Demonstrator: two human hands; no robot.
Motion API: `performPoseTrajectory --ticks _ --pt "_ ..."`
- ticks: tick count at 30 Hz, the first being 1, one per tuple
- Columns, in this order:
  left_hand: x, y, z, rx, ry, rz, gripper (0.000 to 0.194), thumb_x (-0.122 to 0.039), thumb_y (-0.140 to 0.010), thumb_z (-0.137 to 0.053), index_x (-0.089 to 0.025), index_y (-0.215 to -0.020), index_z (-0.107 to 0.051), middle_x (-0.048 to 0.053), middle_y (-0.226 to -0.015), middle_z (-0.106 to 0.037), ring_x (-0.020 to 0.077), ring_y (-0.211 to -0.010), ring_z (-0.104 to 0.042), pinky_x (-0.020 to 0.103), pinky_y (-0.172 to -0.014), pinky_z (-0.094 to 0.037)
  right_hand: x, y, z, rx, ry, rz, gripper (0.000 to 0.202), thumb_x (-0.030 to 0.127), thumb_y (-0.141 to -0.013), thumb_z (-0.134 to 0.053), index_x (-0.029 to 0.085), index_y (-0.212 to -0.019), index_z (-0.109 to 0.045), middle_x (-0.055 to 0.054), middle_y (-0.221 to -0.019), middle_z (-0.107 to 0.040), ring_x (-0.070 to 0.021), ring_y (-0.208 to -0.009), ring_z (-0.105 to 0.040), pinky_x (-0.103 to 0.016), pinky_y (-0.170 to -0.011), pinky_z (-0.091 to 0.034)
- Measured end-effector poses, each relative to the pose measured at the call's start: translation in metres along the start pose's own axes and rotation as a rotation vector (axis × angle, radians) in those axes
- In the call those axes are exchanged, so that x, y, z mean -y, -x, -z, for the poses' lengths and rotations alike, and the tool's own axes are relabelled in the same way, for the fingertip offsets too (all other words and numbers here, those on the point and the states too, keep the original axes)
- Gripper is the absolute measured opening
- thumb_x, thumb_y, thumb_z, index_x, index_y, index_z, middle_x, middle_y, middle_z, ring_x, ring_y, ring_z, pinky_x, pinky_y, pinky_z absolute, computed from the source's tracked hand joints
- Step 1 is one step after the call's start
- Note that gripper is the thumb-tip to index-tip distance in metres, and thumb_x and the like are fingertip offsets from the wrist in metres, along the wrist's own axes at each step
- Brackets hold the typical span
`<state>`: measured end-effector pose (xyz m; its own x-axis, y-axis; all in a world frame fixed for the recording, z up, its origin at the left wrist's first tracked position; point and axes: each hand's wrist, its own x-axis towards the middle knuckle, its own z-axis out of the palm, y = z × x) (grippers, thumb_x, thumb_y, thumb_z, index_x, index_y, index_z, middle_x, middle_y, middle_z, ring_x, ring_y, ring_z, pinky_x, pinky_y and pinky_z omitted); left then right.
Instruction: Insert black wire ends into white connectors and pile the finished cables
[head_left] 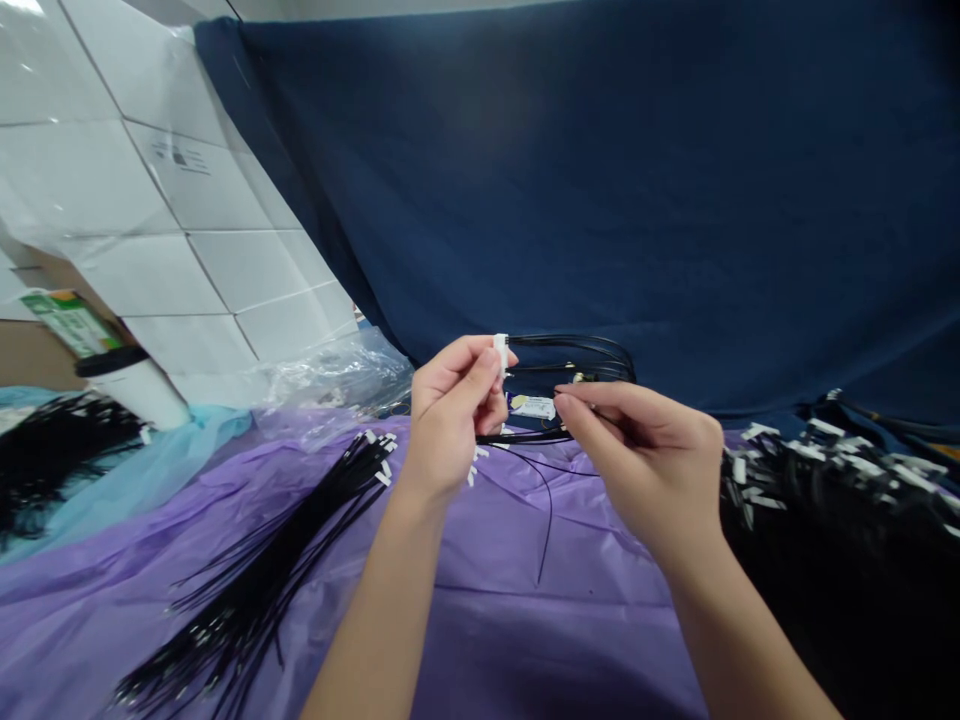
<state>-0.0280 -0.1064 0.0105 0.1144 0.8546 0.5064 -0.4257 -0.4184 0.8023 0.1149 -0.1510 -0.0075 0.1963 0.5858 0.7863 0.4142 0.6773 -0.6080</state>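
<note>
My left hand [457,410] pinches a white connector [501,357] between thumb and fingers, a little below the middle of the view. Black wires [592,345] run from the connector to the right and curve round beyond my right hand [637,430]. The thumb and index finger of my right hand are pressed together near the wires; a thin black wire seems to be between them, with its tip too small to make out. One thin loose wire [550,510] hangs below, between the hands. Behind them lies a small white and blue packet [532,406].
Bundled black wires with white ends [277,560] lie on purple sheeting [480,620]. A large heap of similar wires [840,540] is at right, another [67,450] at far left beside a white cup [142,385]. Dark blue cloth [600,180] and white boxes [187,190] stand behind.
</note>
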Motion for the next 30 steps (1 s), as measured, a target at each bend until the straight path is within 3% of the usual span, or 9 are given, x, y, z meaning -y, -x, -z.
performPoseTrajectory --ticks 8,24,27,30 --pt "-0.001 0.000 -0.002 -0.036 -0.033 0.055 0.018 -0.033 -0.080 -0.068 -0.016 -0.075 -0.066 -0.004 -0.060 -0.044 0.0013 -0.038 -0.037 0.016 -0.036 -0.022 -0.004 -0.001 0.000 -0.026 0.250 0.329 0.012 0.010 -0.083 -0.064 0.016 -0.088 -0.073 0.004 -0.055 -0.045 -0.0078 -0.050 -0.040 -0.022 -0.049 -0.037" --pt "0.008 0.002 -0.012 -0.030 -0.036 0.099 0.019 -0.036 -0.082 -0.067 -0.017 -0.078 -0.066 -0.006 -0.056 -0.039 0.0018 -0.037 -0.033 0.016 -0.037 -0.022 -0.004 0.002 -0.004 -0.013 0.324 0.312 0.013 0.014 -0.086 -0.061 0.019 -0.081 -0.071 0.003 -0.057 -0.049 -0.0076 -0.049 -0.040 -0.022 -0.050 -0.036" --pt "0.009 -0.001 -0.012 -0.121 -0.029 0.065 0.019 -0.035 -0.081 -0.067 -0.017 -0.077 -0.064 -0.006 -0.058 -0.040 0.0015 -0.037 -0.032 0.017 -0.037 -0.021 0.000 0.001 -0.003 -0.136 0.336 0.335 0.014 0.013 -0.084 -0.064 0.019 -0.093 -0.072 -0.001 -0.070 -0.056 -0.0108 -0.059 -0.049 -0.025 -0.056 -0.042" --pt "0.008 -0.005 -0.007 -0.333 0.011 -0.045 0.018 -0.032 -0.081 -0.067 -0.017 -0.076 -0.060 -0.006 -0.060 -0.039 0.0017 -0.038 -0.033 0.017 -0.038 -0.022 0.011 0.001 0.001 -0.282 0.299 0.340 0.019 0.014 -0.081 -0.066 0.019 -0.098 -0.071 -0.006 -0.086 -0.061 -0.0167 -0.075 -0.056 -0.031 -0.067 -0.046"
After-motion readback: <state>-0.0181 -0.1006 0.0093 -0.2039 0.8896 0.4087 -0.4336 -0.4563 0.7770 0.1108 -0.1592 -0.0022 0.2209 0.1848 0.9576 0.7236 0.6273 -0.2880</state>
